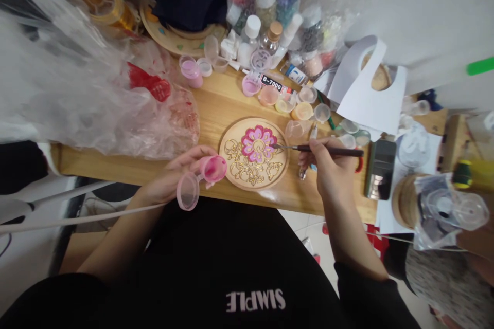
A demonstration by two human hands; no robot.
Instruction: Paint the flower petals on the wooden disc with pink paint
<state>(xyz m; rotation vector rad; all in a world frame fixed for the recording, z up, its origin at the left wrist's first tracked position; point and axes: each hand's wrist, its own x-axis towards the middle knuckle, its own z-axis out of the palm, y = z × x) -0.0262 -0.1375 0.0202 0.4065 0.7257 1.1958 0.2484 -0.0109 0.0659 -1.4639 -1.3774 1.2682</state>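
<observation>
My left hand (193, 162) is closed around a small pink paint cup (214, 168), tilted so its inside shows. Its clear lid (188, 191) hangs open from the hinge. Pinched in my right hand (322, 159) is a dark-handled paintbrush (343, 151). The brush tip touches or hovers at the right edge of a pink flower (258, 144); I cannot tell which. That flower is on a round wooden plaque (252, 183) with gold raised outlines, lying by the table's front edge. Deep pink covers the outer petals, with lighter pink further in.
Several small paint cups (302, 111) and a B-7000 glue tube (272, 83) lie behind the plaque. Bottles (252, 28) stand further back. Plastic bags (154, 113) cover the left side. A dark phone-like object (380, 169) and a wooden ring (405, 200) are at right.
</observation>
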